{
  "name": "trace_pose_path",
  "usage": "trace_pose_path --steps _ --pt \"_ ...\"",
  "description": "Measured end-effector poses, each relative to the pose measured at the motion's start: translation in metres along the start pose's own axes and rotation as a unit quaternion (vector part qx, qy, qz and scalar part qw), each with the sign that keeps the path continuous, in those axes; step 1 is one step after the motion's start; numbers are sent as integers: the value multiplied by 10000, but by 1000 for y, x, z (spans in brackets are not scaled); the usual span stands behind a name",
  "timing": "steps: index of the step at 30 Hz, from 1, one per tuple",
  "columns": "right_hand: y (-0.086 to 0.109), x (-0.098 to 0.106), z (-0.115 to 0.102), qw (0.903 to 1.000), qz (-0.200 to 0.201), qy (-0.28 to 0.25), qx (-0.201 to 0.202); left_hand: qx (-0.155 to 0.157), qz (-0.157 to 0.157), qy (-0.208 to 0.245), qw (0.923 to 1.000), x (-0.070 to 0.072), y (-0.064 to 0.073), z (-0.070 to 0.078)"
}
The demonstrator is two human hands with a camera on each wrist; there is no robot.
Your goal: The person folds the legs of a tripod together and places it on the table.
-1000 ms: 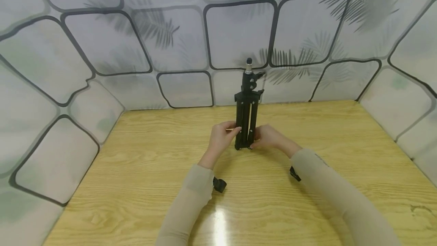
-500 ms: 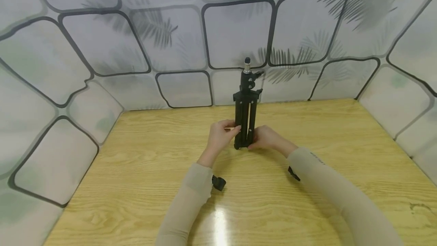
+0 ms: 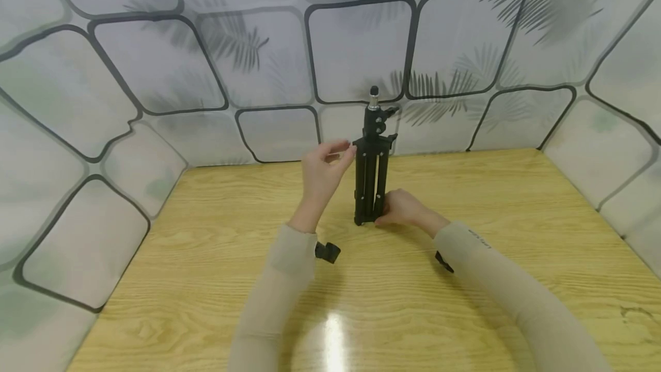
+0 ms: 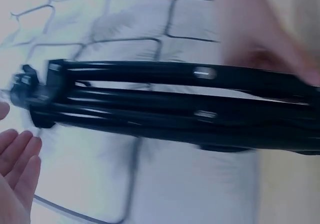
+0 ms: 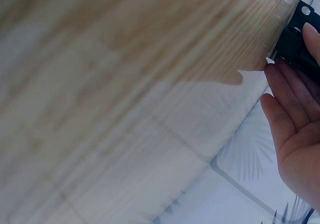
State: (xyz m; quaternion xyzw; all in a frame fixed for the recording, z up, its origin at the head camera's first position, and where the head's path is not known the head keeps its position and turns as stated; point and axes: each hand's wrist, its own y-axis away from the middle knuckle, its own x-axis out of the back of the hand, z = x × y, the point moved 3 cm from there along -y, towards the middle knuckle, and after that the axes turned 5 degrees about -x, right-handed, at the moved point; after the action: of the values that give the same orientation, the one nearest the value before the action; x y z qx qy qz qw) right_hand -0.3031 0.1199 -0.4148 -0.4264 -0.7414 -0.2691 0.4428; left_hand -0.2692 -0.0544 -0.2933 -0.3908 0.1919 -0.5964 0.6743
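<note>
A folded black tripod stand [image 3: 370,179] with a silver-and-black tip stands upright on the table, its legs drawn together. My right hand [image 3: 405,208] holds it low on the right side, thumb and fingers around the leg ends, as the right wrist view shows with the lower end of the tripod stand [image 5: 292,43]. My left hand [image 3: 322,174] is raised beside the upper part of the legs, at the left of the collar. In the left wrist view its fingers [image 4: 22,159] are extended and lie apart from the stand.
The wooden table [image 3: 206,257] runs back to a pale wall [image 3: 279,62] with dark outlines and leaf prints, close behind the stand. A black wrist device [image 3: 327,252] hangs under the left cuff, another black device [image 3: 444,262] under the right.
My left hand has let go of the lower legs and moved up along the stand's left side to collar height. The right hand and the stand have stayed in place.
</note>
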Motion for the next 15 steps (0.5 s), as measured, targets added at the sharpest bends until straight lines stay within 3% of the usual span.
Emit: trace_pose_path --steps 3,7,15 --pt "0 1 0 10000 -35 57 -68 -391 290 -25 9988 1 -18 15" --pt "0 1 1 9999 -39 74 -99 -558 227 -114 9981 -3 -39 30" --pt "0 0 1 10000 -19 45 30 150 -248 -51 9996 -19 -59 35"
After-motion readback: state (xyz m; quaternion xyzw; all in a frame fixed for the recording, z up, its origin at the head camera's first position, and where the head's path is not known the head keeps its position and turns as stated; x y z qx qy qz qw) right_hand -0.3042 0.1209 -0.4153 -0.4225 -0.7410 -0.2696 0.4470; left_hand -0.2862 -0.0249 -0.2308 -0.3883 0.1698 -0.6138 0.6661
